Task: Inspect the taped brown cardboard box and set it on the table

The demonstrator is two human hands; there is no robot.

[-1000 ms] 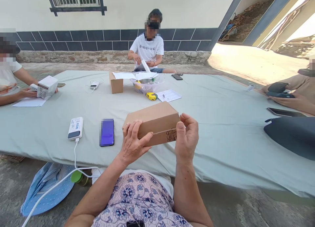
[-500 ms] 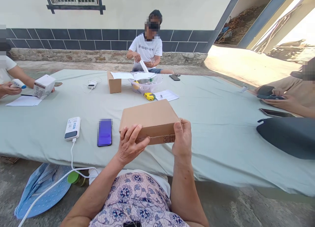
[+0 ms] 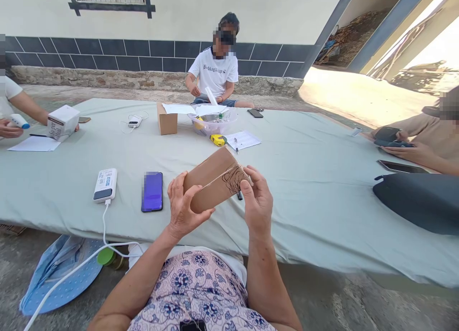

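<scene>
A brown cardboard box is held tilted above the table between my two hands. Black scribbled lines mark its side near the right end. My left hand grips the left end, thumb along the lower edge and fingers spread over the far side. At the right end, my right hand clasps the box with the thumb on the scribbled face. Part of a black pen shows on the cloth just below the box. A phone with a purple screen lies to the left of my left hand.
A white power bank with a cable lies left on the table. Farther back are a yellow tape measure, paper, a plastic basket and a small carton. A dark bag lies right. Three people sit around.
My hands have turned the box so its broad top faces away and the scribbled side faces me. The black pen beneath it has come into view.
</scene>
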